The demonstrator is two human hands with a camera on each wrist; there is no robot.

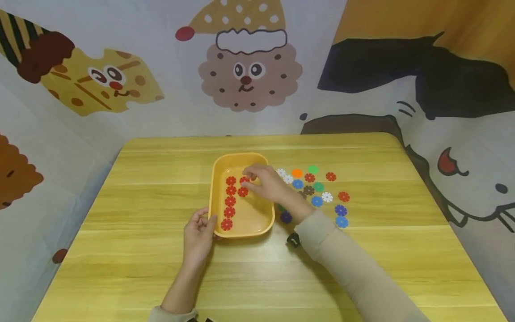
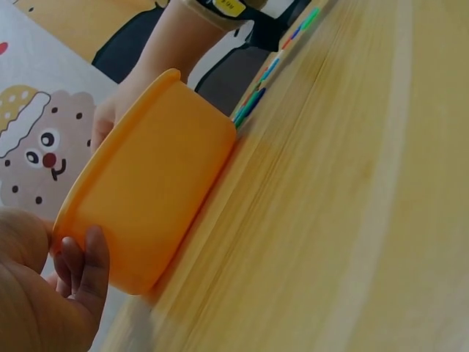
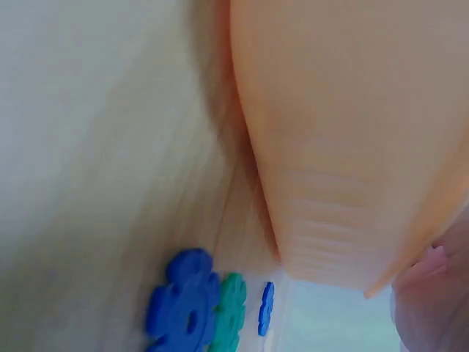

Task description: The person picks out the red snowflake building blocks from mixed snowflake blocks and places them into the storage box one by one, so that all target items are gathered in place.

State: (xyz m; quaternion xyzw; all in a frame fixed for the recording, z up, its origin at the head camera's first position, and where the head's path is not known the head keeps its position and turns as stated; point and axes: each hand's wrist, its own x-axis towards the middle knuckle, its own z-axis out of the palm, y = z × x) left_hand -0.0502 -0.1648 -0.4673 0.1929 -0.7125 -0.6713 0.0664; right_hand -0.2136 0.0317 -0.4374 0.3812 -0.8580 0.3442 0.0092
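A yellow-orange plastic tray stands on the table with red flower-shaped plastic discs inside. Several form a column along its left side; others lie nearer the far middle. My left hand grips the near left rim, thumb on the edge and fingers against the outer wall. Over the tray's far right side, my right hand pinches a red disc between thumb and fingers, which partly cover it. Another red disc lies just below the thumb. In the right wrist view the tray wall hides most of that hand.
Right of the tray lie loose flower discs in several colours, among them a light blue disc, an orange disc and a dark blue disc. My right forearm crosses above some of them. The wooden table meets a cartoon-printed cloth behind.
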